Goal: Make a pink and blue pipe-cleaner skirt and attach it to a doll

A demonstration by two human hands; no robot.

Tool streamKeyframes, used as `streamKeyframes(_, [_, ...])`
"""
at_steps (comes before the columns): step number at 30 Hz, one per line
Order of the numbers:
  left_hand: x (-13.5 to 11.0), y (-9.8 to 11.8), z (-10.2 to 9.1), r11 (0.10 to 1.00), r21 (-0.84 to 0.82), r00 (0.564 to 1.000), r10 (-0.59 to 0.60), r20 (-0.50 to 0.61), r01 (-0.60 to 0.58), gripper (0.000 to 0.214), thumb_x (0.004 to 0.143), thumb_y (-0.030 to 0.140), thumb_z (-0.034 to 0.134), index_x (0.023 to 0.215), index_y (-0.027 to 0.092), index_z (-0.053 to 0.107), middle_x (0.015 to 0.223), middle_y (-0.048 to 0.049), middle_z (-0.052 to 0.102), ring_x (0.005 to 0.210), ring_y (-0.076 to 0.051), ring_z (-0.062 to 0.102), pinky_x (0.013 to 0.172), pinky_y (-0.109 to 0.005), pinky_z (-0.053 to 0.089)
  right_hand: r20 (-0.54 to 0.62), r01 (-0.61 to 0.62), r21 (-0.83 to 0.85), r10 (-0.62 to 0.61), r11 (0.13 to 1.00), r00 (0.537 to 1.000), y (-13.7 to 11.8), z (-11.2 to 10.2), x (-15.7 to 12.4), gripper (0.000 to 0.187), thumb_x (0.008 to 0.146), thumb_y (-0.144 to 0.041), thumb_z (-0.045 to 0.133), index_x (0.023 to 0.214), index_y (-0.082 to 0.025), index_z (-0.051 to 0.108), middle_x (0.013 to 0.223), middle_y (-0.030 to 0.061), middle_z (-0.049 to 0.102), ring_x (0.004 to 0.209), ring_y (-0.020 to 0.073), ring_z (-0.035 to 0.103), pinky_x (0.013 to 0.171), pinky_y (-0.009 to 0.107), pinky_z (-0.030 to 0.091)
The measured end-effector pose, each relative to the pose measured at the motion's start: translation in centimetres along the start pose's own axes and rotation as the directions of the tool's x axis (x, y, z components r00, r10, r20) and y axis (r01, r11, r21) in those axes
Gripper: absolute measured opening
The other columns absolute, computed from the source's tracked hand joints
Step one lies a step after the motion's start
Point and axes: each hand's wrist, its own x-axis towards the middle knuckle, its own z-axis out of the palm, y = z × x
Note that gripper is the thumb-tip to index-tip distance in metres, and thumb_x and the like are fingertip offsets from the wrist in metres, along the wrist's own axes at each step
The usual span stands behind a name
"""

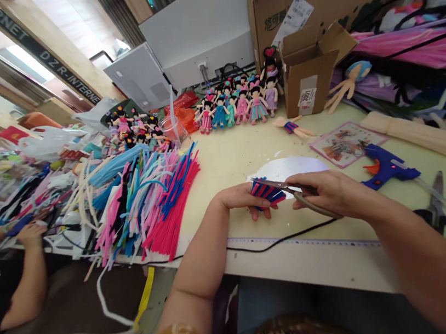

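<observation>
My left hand [247,196] is closed on a small striped piece of blue and red pipe cleaners [267,193], held just above the table. In my right hand [328,188] is a pair of scissors [309,202], its fingers wrapped round the handles. The blades reach left over the top edge of the striped piece; whether they touch it I cannot tell. Under both hands lies a shiny white sheet [295,165]. Beyond them, a small unfinished doll [294,127] with a blue and red striped body lies on the table.
Bundles of pipe cleaners [180,217] fill the left side. Finished dolls [239,104] stand at the back beside a cardboard box [306,80]. At right are a blue glue gun [389,166] and black-handled scissors [439,211]. A black cable [267,248] crosses the front. A co-worker's hand [31,234] is far left.
</observation>
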Motion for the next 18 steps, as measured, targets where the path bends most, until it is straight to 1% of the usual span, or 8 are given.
streamKeyframes(5, [0.06,0.10,0.02,1.000,0.005,1.000,-0.013,-0.007,0.013,0.040,0.070,0.039,0.075,0.099,0.014,0.067,0.096,-0.0116,0.070,0.077,-0.018,0.068,0.054,-0.023,0.053,-0.018,-0.003,-0.034,0.003,0.999,1.000,-0.14,0.08,0.04,0.039,0.075,-0.045,0.067,0.109,-0.026,0.063,0.070,-0.0027,0.061,0.062,0.0131,0.053,0.056,0.024,0.035])
streamKeyframes(10, [0.10,0.09,0.13,1.000,0.014,1.000,-0.015,-0.004,0.015,0.037,0.070,0.038,0.074,0.096,0.013,0.068,0.090,-0.0109,0.071,0.073,-0.017,0.067,0.053,-0.023,0.052,-0.024,0.002,-0.044,-0.003,0.999,1.000,-0.37,0.16,0.11,0.036,0.076,-0.044,0.065,0.108,-0.026,0.064,0.065,-0.0034,0.060,0.060,0.0127,0.052,0.054,0.023,0.034])
streamKeyframes(14, [0.11,0.14,0.23,1.000,0.012,1.000,-0.018,-0.015,0.018,0.036,0.070,0.036,0.075,0.096,0.013,0.067,0.090,-0.0114,0.071,0.073,-0.017,0.067,0.053,-0.022,0.052,-0.027,0.020,-0.059,-0.021,0.998,0.999,-0.36,0.20,0.10,0.032,0.077,-0.043,0.066,0.104,-0.027,0.065,0.063,-0.0039,0.060,0.059,0.0124,0.052,0.054,0.023,0.033])
streamKeyframes(18, [0.15,-0.19,-0.07,1.000,0.007,1.000,-0.011,-0.003,0.011,0.035,0.072,0.037,0.073,0.097,0.013,0.066,0.094,-0.0121,0.071,0.075,-0.017,0.068,0.054,-0.023,0.053,-0.033,0.021,-0.056,-0.023,0.998,0.999,-0.36,0.24,0.02,0.026,0.078,-0.040,0.065,0.102,-0.029,0.066,0.061,-0.0049,0.060,0.059,0.0119,0.051,0.054,0.022,0.033])
